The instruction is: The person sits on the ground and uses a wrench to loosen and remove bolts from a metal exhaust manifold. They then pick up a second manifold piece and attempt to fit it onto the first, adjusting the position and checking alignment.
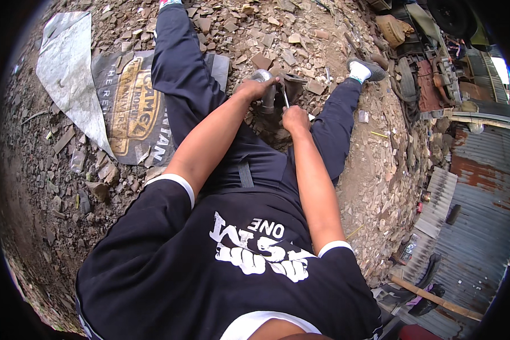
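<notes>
Between my spread legs stands a metal machine part (268, 103) with a pale grey, rounded upper end and a rust-brown flange (295, 80) on its right. My left hand (254, 89) is closed over the upper left of this part, thumb side toward the flange. Just right and nearer, my right hand (296, 119) is wrapped round a slim silver hand tool (285, 97). The tool points up toward the part, its far end beside the flange; I cannot make out whether that tip touches. A dark hollow under the part is partly hidden by my hands.
Broken tile and stone chips (300, 34) cover the ground. A printed dark sheet (133, 107) and a pale grey sheet (73, 73) lie at left. Old vehicle parts (433, 79) are piled at far right, above rusty corrugated metal (481, 164). A bamboo pole (436, 298) lies lower right.
</notes>
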A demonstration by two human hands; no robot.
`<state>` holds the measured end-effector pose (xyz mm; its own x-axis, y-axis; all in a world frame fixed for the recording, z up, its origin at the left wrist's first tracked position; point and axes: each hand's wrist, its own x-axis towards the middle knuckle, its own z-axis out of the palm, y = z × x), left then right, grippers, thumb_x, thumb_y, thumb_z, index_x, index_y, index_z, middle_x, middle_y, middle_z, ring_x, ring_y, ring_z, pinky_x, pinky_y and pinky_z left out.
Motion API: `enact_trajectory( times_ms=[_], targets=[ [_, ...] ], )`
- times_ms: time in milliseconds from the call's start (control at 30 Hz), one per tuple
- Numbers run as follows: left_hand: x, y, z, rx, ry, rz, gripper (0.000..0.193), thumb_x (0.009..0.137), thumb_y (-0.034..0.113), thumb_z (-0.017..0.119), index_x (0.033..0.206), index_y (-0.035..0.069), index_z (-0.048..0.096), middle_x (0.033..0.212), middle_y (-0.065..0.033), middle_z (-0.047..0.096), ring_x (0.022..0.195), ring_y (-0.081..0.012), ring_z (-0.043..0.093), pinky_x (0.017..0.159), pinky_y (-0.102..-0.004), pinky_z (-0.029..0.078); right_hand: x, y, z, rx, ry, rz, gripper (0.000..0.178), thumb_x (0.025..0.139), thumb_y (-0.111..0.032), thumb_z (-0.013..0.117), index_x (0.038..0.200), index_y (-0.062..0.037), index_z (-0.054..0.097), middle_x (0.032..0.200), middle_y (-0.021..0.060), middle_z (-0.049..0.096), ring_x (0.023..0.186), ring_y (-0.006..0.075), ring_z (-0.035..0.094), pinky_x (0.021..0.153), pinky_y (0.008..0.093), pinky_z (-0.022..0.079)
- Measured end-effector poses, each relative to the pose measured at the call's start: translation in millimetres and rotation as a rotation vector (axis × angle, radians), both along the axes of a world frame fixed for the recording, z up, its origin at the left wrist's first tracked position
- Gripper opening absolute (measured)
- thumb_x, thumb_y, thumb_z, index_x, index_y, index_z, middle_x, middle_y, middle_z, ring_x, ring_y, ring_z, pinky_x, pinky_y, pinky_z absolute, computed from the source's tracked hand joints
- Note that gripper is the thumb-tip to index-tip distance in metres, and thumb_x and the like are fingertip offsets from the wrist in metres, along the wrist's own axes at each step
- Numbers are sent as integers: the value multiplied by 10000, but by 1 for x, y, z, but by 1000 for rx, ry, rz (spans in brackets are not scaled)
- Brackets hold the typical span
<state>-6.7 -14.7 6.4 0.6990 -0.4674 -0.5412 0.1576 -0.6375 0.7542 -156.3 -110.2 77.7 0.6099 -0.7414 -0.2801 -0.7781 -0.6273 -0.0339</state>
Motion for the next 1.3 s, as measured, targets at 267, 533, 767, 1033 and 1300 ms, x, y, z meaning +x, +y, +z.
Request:
enact_trajectory(
  times_ms=[267,533,767,1033,1300],
  targets=[
    [1,1,-11,18,-38,-20,1289,684,970,436,1391,-107,478,1507,-348,361,1419,-417,383,1172,-402,311,-11,-16,25,-11,-90,201,323,976,-344,578,1043,-83,756,1025,211,724,1070,414,651,931,507,503],
    [3,7,-4,11,-41,-82,1307,675,981,423,1397,-107,470,1501,-346,368,1420,-415,384,1173,-404,311,2,-1,57,-83,-279,147,270,956,-292,595,1048,-97,758,1025,265,700,984,457,666,878,529,520],
    [2,3,1,83,-22,-74,1381,653,999,408,1463,-118,351,1557,-299,311,1422,-412,386,1161,-456,327,30,0,68,-139,-146,165,288,940,-292,614,1022,-61,764,1044,250,712,1019,437,678,891,499,536],
    [-7,-12,-5,99,-23,-64,1318,677,979,419,1412,-115,438,1490,-313,408,1377,-418,443,1141,-423,356,61,-39,75,-87,161,237,352,873,-120,552,1179,-33,704,1269,225,648,1198,393,614,994,453,508],
    [6,-11,-29,154,-42,40,1316,681,930,517,1452,-126,362,1457,-308,462,1338,-427,486,1108,-442,397,59,-15,67,-55,194,258,357,890,-146,547,1195,-29,693,1254,221,658,1186,406,617,999,460,502]
  ],
)
